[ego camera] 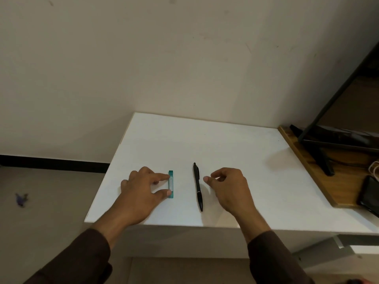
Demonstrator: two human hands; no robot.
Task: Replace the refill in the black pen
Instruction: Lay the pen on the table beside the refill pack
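While the white table runs from its left corner off toward the wooden desk on the right, there is plenty of bare surface behind both hands and between the pen and that wooden edge. Over on the left, the left hand rests on the tabletop close to the near edge, index finger and thumb spread and touching the left side of a slim teal refill packet; the other fingers lie relaxed, nothing actually curled round it. The packet lies flat, long side pointing away from the person, and what is inside (a pale label covers most of it) cannot be made out. Just to its right, with a clear strip of table between, the black pen lies flat too, clip end far, tip end near, tilted slightly. And now the right hand, just beside the pen but apart from it, fingers loosely curled with the thumb tip pointing at the barrel, holding nothing. Dark sleeves run off the bottom of the frame. Far right, a dark monitor stand sits on the wooden desk, its screen cut off by the frame edge, a dark phone is only partly in view, and a small purple scrap on the floor at left is too blurred to identify.
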